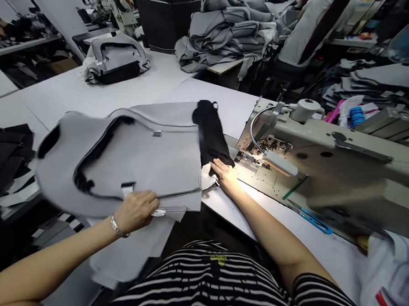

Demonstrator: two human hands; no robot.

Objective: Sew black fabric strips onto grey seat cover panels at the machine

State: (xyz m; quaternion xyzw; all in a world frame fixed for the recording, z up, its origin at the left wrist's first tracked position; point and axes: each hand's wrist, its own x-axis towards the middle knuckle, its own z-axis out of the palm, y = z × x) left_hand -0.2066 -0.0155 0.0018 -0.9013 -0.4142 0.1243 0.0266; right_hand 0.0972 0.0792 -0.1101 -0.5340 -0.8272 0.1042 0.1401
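A large grey fabric panel (164, 162) with a zipped, black-edged curved flap lies across the white table. My left hand (139, 210) is closed on its near edge, fingers curled over the cloth beside a small white tag. At the panel's right end a black fabric piece (210, 130) is joined on, reaching toward the sewing machine (331, 155). My right hand (225, 172) lies on the near end of that black piece, its fingers stretched out over the cloth, just left of the lit needle area. A scrap of white cloth (208, 176) shows beside the right fingertips.
Blue-handled thread snips (312, 218) and a green stick (295, 187) lie by the machine. A partly sewn grey bag (115, 57) stands at the back left. Beyond the table is a heap of grey pieces (232, 30). Dark fabric pieces (7, 154) are stacked at the left.
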